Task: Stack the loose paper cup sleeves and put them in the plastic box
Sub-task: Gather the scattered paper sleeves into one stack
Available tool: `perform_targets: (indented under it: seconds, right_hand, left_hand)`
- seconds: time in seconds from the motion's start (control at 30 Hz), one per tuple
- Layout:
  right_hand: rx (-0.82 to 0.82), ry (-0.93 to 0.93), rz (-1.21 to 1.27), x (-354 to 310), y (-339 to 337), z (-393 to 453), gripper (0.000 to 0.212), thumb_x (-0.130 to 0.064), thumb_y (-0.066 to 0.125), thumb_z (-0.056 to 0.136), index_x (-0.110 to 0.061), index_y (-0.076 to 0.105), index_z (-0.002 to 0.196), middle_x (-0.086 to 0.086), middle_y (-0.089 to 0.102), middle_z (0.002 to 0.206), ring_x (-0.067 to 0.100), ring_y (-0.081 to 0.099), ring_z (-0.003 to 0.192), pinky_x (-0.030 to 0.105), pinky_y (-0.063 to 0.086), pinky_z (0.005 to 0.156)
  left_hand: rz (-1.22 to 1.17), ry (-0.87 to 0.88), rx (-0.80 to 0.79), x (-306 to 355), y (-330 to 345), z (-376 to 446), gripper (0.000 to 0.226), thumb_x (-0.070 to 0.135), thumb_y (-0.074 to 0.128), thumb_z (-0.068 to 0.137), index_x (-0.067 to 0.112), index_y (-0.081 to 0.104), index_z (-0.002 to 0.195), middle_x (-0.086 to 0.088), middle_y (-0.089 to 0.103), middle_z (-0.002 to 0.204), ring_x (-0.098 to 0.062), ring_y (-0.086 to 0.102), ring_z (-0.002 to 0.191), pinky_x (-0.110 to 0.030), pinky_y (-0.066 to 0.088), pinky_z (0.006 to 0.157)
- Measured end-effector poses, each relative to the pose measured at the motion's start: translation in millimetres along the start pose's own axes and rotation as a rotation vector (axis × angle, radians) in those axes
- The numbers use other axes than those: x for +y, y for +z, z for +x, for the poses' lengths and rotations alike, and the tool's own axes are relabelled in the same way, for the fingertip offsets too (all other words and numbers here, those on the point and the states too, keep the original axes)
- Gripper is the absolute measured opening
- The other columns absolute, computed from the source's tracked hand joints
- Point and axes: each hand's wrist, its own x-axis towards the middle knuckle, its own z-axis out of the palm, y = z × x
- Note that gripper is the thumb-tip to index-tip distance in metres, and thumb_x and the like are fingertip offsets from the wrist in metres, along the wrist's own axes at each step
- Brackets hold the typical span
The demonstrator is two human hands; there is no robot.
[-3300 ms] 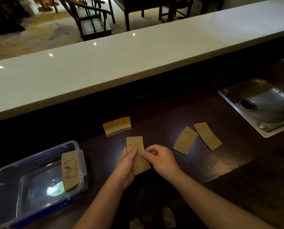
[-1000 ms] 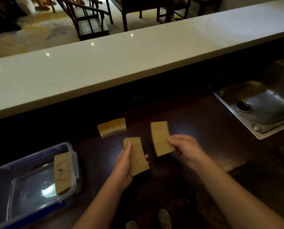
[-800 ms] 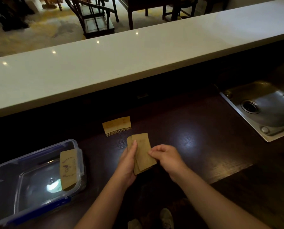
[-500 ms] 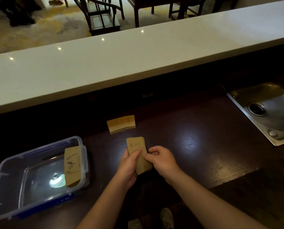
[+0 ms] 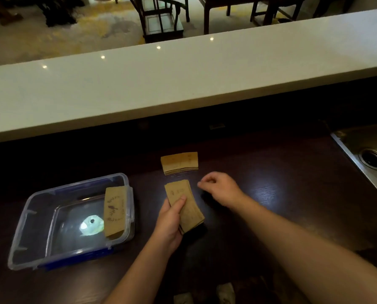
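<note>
Sleeves of flat brown cardboard point(image 5: 184, 207) sit stacked in my left hand point(image 5: 169, 224), thumb on top. One printed sleeve point(image 5: 114, 212) leans inside the clear plastic box point(image 5: 40, 218). My right hand point(image 5: 219, 187), loosely curled and holding nothing, has let go and moved toward another stack point(image 5: 180, 162) on the dark wooden surface point(image 5: 271, 194).

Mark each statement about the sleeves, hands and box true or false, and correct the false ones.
1. The left hand holds a stack of sleeves. True.
2. The right hand grips a sleeve. False: it holds nothing and hovers over the dark counter.
3. The plastic box has no sleeves in it. False: a printed sleeve leans at its right end.
4. Another sleeve pile lies on the counter beyond the hands. True.
5. A lid covers the box. False: it is open.
</note>
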Motion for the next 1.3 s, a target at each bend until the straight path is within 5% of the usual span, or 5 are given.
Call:
perform_targets:
  seconds: [0.33,0.77,0.93,1.07,1.3]
  right_hand:
    - [-0.146,-0.193,-0.740,-40,9,111,0.093,-0.048,0.074,0.068,-0.027,0.027,0.146,0.000,0.032,0.154,0.035,0.026,0.136,0.052,0.028,0.106]
    - [-0.223,-0.145,-1.100,-57,29,127,0.080,-0.042,0.081,0.059,-0.019,0.051,0.128,0.013,0.043,0.136,0.038,0.034,0.128,0.049,0.036,0.100]
    - [-0.223,-0.175,-0.994,-51,30,125,0.084,-0.041,0.083,0.058,-0.014,0.046,0.129,0.014,0.041,0.134,0.035,0.053,0.113,0.034,0.048,0.082]
    - [-0.247,-0.273,-0.913,-48,22,118,0.083,-0.037,0.082,0.058,-0.012,0.045,0.128,0.013,0.050,0.126,0.031,0.055,0.110,0.030,0.044,0.081]
    - [-0.409,-0.560,-0.725,-77,-16,70,0.074,-0.028,0.076,0.060,-0.015,0.044,0.126,0.006,0.050,0.115,0.015,0.048,0.101,0.023,0.038,0.084]
  left_hand:
    - [-0.047,0.013,0.077,18,-30,-1,0.023,0.016,0.058,0.091,0.016,0.060,0.114,-0.007,0.070,0.098,-0.022,0.067,0.085,-0.037,0.057,0.068]
    - [-0.057,0.015,0.097,25,-35,9,0.027,0.020,0.060,0.091,0.017,0.058,0.117,-0.005,0.069,0.100,-0.020,0.066,0.087,-0.033,0.056,0.061]
    - [-0.061,0.017,0.092,24,-33,15,0.028,0.018,0.060,0.090,0.014,0.058,0.118,-0.005,0.070,0.098,-0.020,0.068,0.085,-0.036,0.058,0.066]
    - [-0.116,-0.031,0.037,26,-37,19,0.030,0.016,0.058,0.092,0.015,0.054,0.122,-0.018,0.066,0.114,-0.035,0.069,0.096,-0.059,0.052,0.087]
    - [-0.054,-0.149,-0.066,32,-46,25,0.032,0.014,0.058,0.090,0.020,0.052,0.121,-0.020,0.064,0.115,-0.039,0.071,0.090,-0.052,0.058,0.071]
